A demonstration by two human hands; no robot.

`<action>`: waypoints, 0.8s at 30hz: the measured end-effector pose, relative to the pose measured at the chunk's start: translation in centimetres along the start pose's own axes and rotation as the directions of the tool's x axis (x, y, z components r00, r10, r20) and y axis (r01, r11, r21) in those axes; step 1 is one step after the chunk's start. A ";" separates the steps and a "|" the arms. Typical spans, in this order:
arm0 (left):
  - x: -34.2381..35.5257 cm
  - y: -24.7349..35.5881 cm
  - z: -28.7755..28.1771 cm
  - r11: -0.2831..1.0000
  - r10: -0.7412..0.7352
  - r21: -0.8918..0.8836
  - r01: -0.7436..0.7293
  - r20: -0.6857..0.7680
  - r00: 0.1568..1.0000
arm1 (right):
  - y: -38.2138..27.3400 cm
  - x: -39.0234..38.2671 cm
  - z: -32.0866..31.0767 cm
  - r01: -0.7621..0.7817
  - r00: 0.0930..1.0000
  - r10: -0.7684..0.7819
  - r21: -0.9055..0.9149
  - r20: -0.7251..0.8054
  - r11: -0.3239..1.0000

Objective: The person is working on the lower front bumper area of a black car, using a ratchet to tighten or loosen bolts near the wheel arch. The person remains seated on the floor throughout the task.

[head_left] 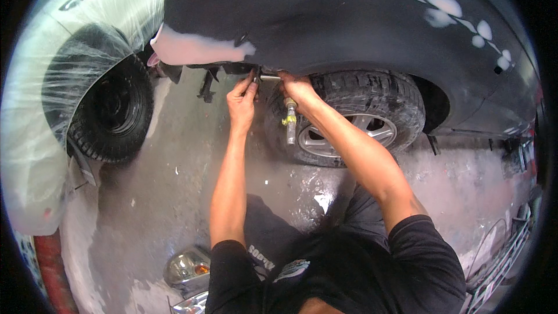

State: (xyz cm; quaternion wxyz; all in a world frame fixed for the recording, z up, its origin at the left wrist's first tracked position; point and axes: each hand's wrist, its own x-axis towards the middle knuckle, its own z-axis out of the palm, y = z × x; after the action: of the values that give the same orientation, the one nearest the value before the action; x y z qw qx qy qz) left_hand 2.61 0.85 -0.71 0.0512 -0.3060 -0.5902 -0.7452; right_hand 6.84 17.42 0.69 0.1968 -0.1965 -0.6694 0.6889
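Observation:
My right hand (297,87) is wrapped around an air tool, its body mostly hidden in my grip. Below the fist hangs the tool's metal hose fitting (291,128), with a yellow-green band on it. From the other side a silver shaft (270,77) points left toward my left hand (241,97). The left fingers are pinched together at the shaft's end, just under the lower edge of a dark grey car body panel (325,17); what they hold is too small to make out. Pinkish-white filler (197,46) covers the panel's lower left corner.
A tyre with a silver spoked wheel (354,131) stands right of my hands. To the left is a light car under plastic film (35,104), with a black wheel (113,107). On the wet, stained floor (157,197) lies a headlight (187,264). Metal parts (500,261) rest at lower right.

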 end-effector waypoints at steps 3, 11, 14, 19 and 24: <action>-0.2 0.2 0.5 0.998 0.023 0.058 -0.021 -0.033 0.999 | 1.1 0.6 0.2 0.130 0.991 -0.132 -0.098 -0.015 0.987; 0.4 6.3 1.3 0.864 -0.479 0.139 0.484 -0.074 0.875 | -0.2 -3.9 0.3 0.516 0.650 -0.748 -0.800 0.135 0.305; 2.8 9.3 0.5 0.689 -0.664 0.356 0.631 -0.039 0.747 | -0.4 -5.0 0.5 0.603 0.678 -0.735 -0.563 -0.010 0.565; 3.2 10.5 0.9 0.652 -0.700 0.400 0.644 -0.011 0.714 | -1.5 -5.9 0.7 0.590 0.705 -0.706 -0.501 -0.061 0.633; 0.0 6.9 2.2 0.869 -0.487 0.052 0.491 -0.076 0.870 | -3.0 -6.6 -0.4 0.528 0.803 -0.550 -0.154 -0.228 0.835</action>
State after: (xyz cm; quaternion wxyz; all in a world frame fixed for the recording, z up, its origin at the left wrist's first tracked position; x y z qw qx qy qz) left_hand 6.48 0.80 5.42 -0.1108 -0.1220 -0.6721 -0.7219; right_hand 12.64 14.34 3.73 0.4631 -0.0959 -0.6933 0.5438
